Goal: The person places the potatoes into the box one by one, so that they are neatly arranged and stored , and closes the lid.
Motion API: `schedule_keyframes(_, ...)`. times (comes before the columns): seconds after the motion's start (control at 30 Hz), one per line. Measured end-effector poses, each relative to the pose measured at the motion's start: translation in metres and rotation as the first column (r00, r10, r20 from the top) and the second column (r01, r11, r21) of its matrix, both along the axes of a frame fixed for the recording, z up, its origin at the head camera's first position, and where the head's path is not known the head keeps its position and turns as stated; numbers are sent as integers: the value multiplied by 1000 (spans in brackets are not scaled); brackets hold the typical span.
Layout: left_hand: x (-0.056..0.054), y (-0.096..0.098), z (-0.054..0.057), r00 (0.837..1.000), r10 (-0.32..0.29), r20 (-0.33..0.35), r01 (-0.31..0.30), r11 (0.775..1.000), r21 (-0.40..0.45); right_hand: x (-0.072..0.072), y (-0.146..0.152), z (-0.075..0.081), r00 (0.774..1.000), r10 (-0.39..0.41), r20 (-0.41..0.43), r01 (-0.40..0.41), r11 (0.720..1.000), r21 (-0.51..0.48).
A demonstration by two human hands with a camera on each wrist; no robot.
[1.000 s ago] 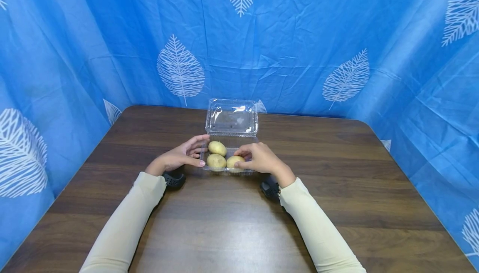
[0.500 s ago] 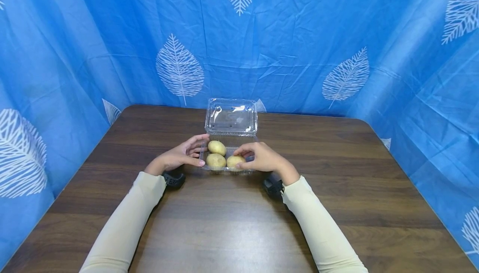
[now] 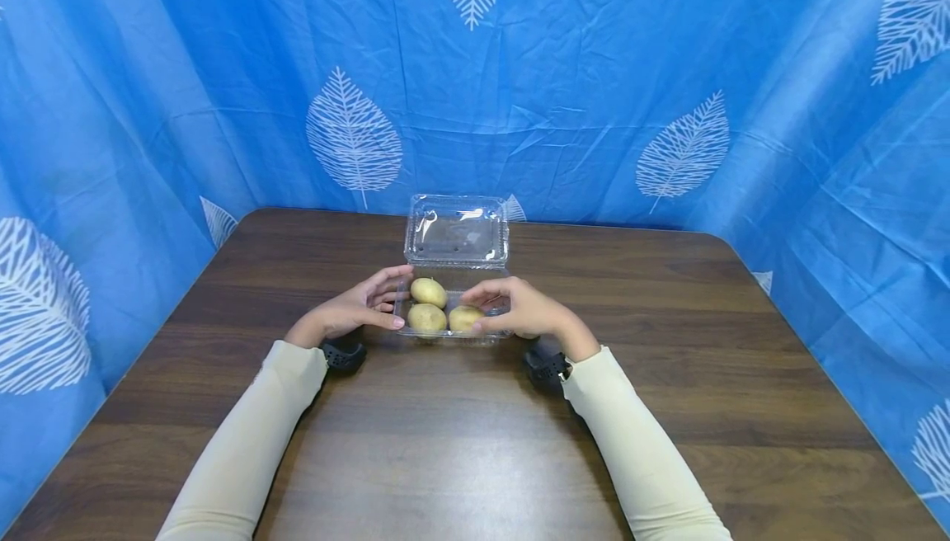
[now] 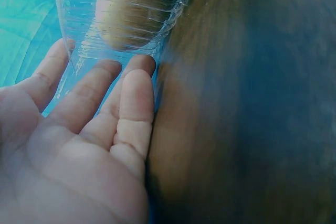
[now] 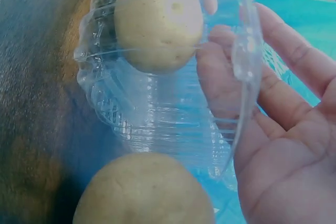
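Note:
A clear plastic clamshell box (image 3: 484,339) sits on the table with its lid (image 3: 456,232) tipped up at the back. Inside lie three pale yellow potatoes: one at the back left (image 3: 428,293), another at the front left (image 3: 426,318), a third at the front right (image 3: 463,319). My left hand (image 3: 359,302) rests along the box's left side, fingers nearly straight in the left wrist view (image 4: 79,145). Over the right part of the box, my right hand (image 3: 527,310) reaches in, thumb and fingers spread apart above the right potato (image 5: 157,24).
Another potato (image 5: 144,192) lies outside the box, mostly hidden under my right palm in the head view. The brown wooden table (image 3: 460,434) spreads all around. A blue curtain (image 3: 579,63) with white leaves hangs behind.
My right hand has let go of the right potato in the box; its fingers have spread and moved slightly right. A potato now peeks out below that palm. My left hand stays in place.

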State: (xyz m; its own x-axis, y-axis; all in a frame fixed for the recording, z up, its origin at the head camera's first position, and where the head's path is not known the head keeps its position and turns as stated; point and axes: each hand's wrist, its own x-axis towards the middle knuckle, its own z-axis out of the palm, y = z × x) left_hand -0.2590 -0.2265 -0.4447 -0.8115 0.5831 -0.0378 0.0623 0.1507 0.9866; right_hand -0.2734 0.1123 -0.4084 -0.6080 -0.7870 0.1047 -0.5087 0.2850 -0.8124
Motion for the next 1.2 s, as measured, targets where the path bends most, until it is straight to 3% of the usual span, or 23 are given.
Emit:
schedule_keyframes(0.23, 0, 0, -1, 1000, 3, 2, -3, 1000, 0, -3, 4, -1, 988, -20, 155, 37, 994, -107)
schedule_keyframes(0.6, 0, 0, -1, 1000, 2, 14, -2, 1000, 2, -3, 16, 4, 965, -10, 261, 59, 982, -181)
schedule_keyframes(0.87, 0, 0, -1, 1000, 0, 16, 1, 1000, -5, -4, 30, 8, 952, -106, 286, 158, 974, -162)
schedule_keyframes(1.2, 2, 0, 0, 1000, 5, 9, -5, 1000, -3, -10, 46, 6, 946, -133, 295, 196, 961, -194)
